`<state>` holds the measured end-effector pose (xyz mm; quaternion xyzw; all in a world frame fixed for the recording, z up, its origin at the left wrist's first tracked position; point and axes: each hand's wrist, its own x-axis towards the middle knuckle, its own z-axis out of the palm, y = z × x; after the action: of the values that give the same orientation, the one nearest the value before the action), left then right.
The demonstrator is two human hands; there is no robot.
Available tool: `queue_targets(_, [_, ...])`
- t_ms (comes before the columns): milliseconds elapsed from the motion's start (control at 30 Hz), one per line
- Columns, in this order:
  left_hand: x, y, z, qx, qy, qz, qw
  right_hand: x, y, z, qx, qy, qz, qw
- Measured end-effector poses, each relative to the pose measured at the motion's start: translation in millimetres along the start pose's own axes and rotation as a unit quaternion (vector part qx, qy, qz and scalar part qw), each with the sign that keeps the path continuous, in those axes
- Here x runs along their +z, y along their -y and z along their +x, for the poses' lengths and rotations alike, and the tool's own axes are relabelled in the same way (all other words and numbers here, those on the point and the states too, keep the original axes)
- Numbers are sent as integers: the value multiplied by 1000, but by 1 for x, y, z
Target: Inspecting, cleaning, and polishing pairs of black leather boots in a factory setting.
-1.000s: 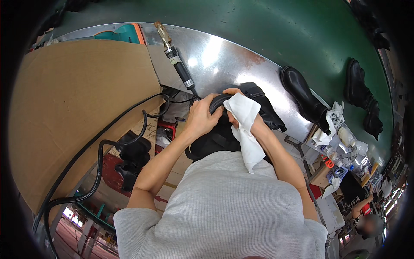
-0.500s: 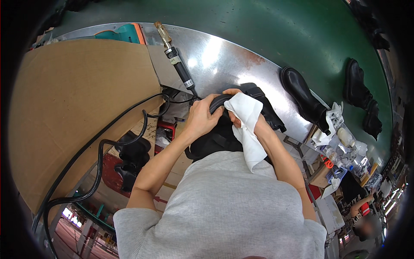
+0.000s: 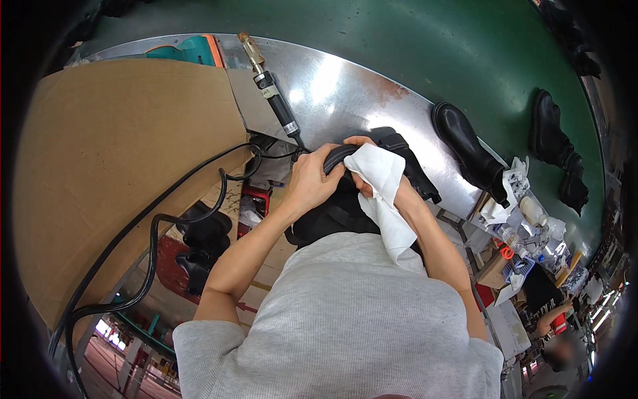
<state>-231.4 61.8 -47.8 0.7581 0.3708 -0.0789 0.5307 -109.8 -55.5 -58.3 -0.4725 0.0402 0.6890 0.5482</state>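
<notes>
Close in front of my body I hold a black boot point(image 3: 337, 157), its sole edge showing stitching. My left hand point(image 3: 311, 178) is closed round the boot's left end. My right hand point(image 3: 361, 185) is closed on a white cloth point(image 3: 377, 167), which lies against the boot and covers most of that hand. The cloth's loose end hangs down over my right wrist toward my grey shirt. Just beyond my right hand, another black boot point(image 3: 407, 159) lies on the metal tabletop point(image 3: 319, 100). The lower part of the held boot is hard to make out against dark material.
A black-and-silver handheld tool point(image 3: 272, 93) lies ahead on the metal. A large cardboard sheet point(image 3: 133, 159) and looping black cable point(image 3: 156, 233) occupy the left. More boots point(image 3: 465, 143) stand right, near bottles point(image 3: 531, 211) and crumpled paper. Another person point(image 3: 558, 332) is at lower right.
The cloth's hanging end has swung slightly to the right. Both hands and the boot stay nearly where they were.
</notes>
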Motion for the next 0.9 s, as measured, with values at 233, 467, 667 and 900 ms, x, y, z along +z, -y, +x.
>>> queue_targets(233, [3,2,0,8,-13,4,1000,2,-8,1,-51,-13,-28,998])
queue_targets(467, [3,3,1,18,-23,27,999,3,-1,-1,-21,-3,-54,998])
queue_targets(667, [1,-1,2,-7,-10,12,1000,2,-5,3,-29,-20,-51,998])
queue_targets(900, [4,2,2,12,-32,13,999,4,-3,2,-26,-12,-71,997])
